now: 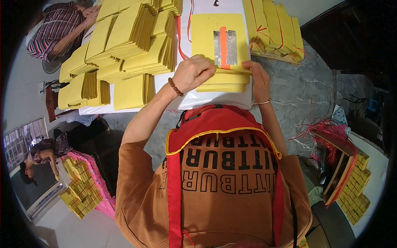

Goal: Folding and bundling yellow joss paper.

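A yellow paper sheet (201, 37) with a silver foil patch (231, 43) and an orange stripe (223, 39) lies before me on the white-covered table. My left hand (192, 75) is closed, pinching the sheet's near edge at its left corner. At the near right corner, the fingers of my right hand (259, 80) hold the same edge; the thumb is partly hidden. Beneath that edge a small stack of yellow paper (221, 84) sticks out toward me. The near edge looks slightly raised or folded over the stack.
Folded yellow paper bundles (132, 31) are piled at the left of the table. More bundles tied with red string (275, 25) stand at the right. A person in a striped top (56, 31) is at the far left, another (47, 153) farther back beside stacked yellow packs (84, 186). Red strings (331, 132) hang over a wooden rack.
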Motion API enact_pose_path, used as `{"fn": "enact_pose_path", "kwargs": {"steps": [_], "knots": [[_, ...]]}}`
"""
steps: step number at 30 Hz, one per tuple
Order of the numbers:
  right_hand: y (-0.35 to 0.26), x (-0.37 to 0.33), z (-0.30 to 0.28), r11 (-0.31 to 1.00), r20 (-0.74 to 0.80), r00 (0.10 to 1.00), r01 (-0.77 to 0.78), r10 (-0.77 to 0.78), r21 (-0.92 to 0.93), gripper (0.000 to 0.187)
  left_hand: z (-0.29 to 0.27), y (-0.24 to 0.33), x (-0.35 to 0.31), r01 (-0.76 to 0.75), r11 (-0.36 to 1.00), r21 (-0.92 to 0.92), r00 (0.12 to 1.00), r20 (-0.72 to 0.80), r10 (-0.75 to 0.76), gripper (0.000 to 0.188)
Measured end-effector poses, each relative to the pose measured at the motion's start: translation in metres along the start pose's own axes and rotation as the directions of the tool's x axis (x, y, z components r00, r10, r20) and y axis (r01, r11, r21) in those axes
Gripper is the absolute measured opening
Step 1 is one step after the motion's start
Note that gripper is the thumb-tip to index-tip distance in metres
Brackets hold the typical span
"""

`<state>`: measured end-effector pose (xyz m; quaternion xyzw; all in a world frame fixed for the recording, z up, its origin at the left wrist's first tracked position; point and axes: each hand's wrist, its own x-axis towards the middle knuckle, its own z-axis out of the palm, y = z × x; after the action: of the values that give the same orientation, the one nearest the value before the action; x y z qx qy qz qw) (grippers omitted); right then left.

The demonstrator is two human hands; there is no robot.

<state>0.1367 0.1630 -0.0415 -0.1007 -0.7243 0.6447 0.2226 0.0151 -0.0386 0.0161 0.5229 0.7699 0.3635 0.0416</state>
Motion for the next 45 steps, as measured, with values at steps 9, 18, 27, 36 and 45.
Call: {"fn": "enact_pose_path", "kwargs": {"steps": [9, 18, 27, 36, 45], "knots": [[0.001, 0.000, 0.000, 1.000, -0.003, 1.000, -0.020, 0.020, -0.008, 0.030, 0.001, -0.004, 0.000, 0.117, 0.990, -0.074, 0.993, 0.039, -0.114, 0.015], [-0.005, 0.001, -0.002, 0.999, 0.061, 0.998, -0.021, 0.024, -0.048, 0.039, 0.000, -0.003, 0.003, 0.224, 0.968, -0.113, 0.974, 0.065, -0.218, 0.014], [0.012, 0.005, 0.000, 0.985, -0.010, 0.996, -0.090, 0.089, -0.148, 0.024, 0.006, -0.010, 0.005, 0.404, 0.873, -0.272, 0.914, 0.091, -0.395, 0.021], [-0.001, 0.014, 0.001, 0.968, 0.029, 0.968, -0.248, 0.249, -0.050, 0.024, 0.008, -0.015, 0.003, 0.423, 0.828, -0.368, 0.901, 0.076, -0.427, 0.023], [0.018, 0.014, -0.002, 0.970, 0.046, 0.971, -0.238, 0.236, 0.047, 0.021, -0.021, -0.011, -0.004, 0.162, 0.945, -0.286, 0.981, 0.149, -0.123, 0.057]]}}
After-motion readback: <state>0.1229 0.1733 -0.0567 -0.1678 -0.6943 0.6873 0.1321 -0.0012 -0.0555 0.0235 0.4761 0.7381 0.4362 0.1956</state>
